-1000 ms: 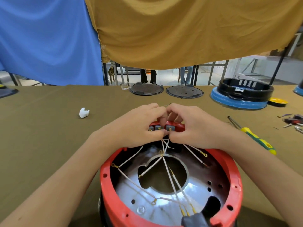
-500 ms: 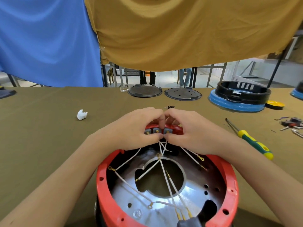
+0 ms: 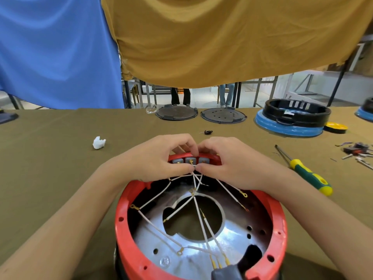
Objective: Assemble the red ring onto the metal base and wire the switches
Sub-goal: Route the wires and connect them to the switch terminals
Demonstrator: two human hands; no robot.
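Observation:
The red ring (image 3: 123, 235) sits on the shiny metal base (image 3: 232, 237) right in front of me. Three grey switches (image 3: 190, 160) with brass terminals are set in the ring's far wall. Several white wires (image 3: 198, 211) with yellow and brass ends fan out across the base and gather below the switches. My left hand (image 3: 159, 156) and my right hand (image 3: 228, 160) meet at the middle switch, thumbs and forefingers pinching the wire ends there. The fingers hide the exact contact.
A yellow-green screwdriver (image 3: 304, 172) lies to the right, with loose small parts (image 3: 357, 151) beyond it. A white plastic piece (image 3: 99, 142) lies to the left. Two black round lids (image 3: 222, 115), a black-and-blue housing (image 3: 292, 120) and a small black part (image 3: 208, 132) sit farther back.
Both hands stay at the switches with only small finger shifts. The view has tilted, so the ring and hands appear slightly lower and farther left.

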